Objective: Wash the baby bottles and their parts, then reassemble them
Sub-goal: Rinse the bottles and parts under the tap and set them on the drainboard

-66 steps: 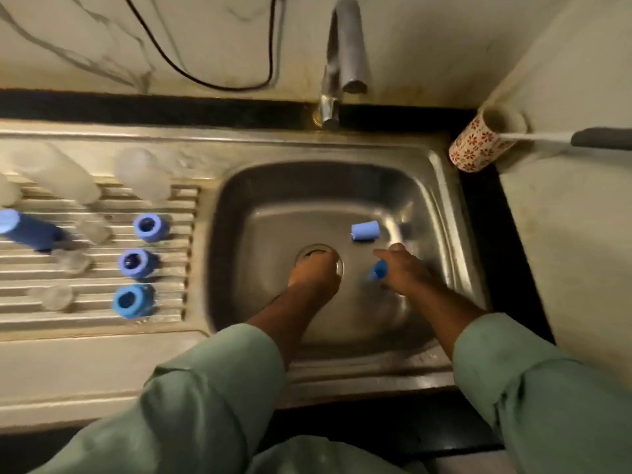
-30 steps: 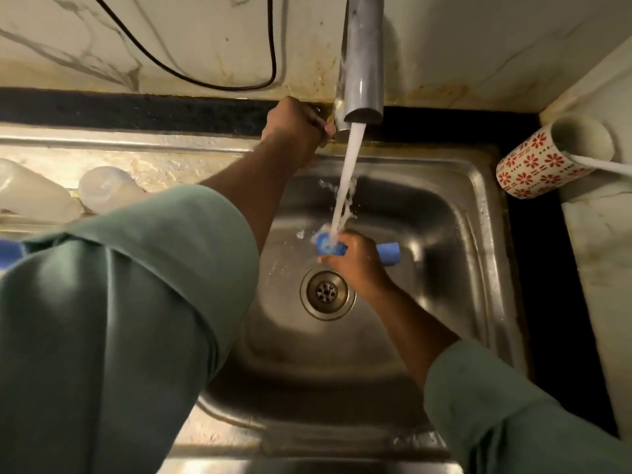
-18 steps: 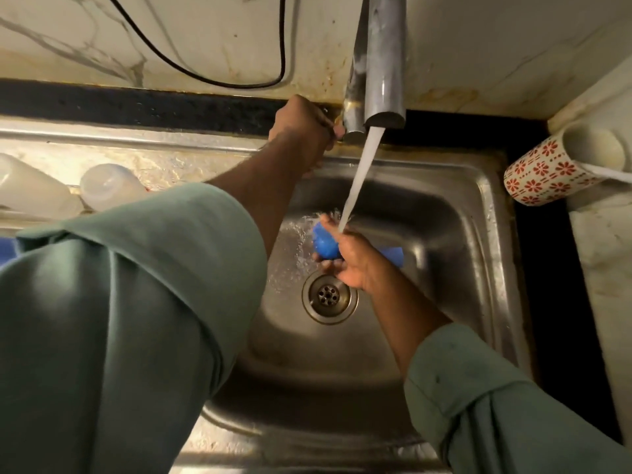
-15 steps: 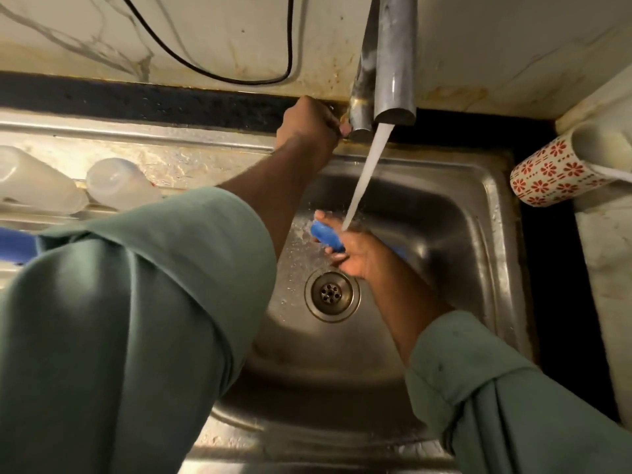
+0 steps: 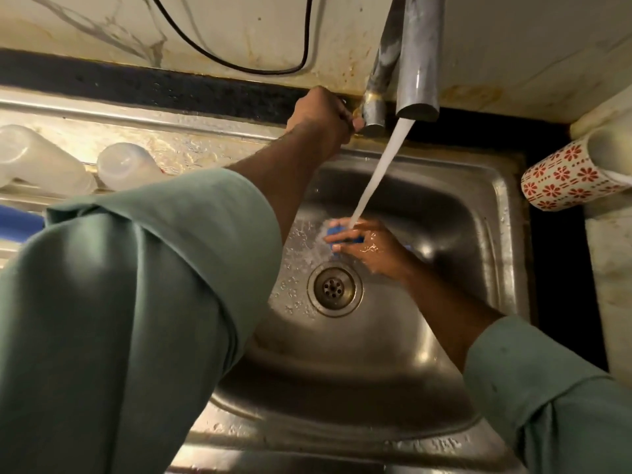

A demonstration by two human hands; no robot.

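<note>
My right hand (image 5: pixel 371 249) holds a small blue bottle part (image 5: pixel 337 234) under the running water over the steel sink (image 5: pixel 478 186); its fingers wrap the part and hide most of it. A sliver of a second blue part (image 5: pixel 407 248) shows behind that hand. My left hand (image 5: pixel 323 114) grips the tap handle at the foot of the faucet (image 5: pixel 419 63). Two clear bottles (image 5: pixel 126 165) lie on the drainboard at the left, and a blue piece (image 5: pixel 17 220) peeks out under my left sleeve.
A red-flowered cup (image 5: pixel 567 177) lies on its side on the counter right of the sink. The drain (image 5: pixel 334 289) sits just below my right hand. A black cable (image 5: pixel 239 59) runs along the back wall. My left sleeve hides most of the drainboard.
Since 2.2 s ago my left hand went from the drain up to the tap and water started running. My right hand lifted the blue part into the stream and keeps turning it there.
</note>
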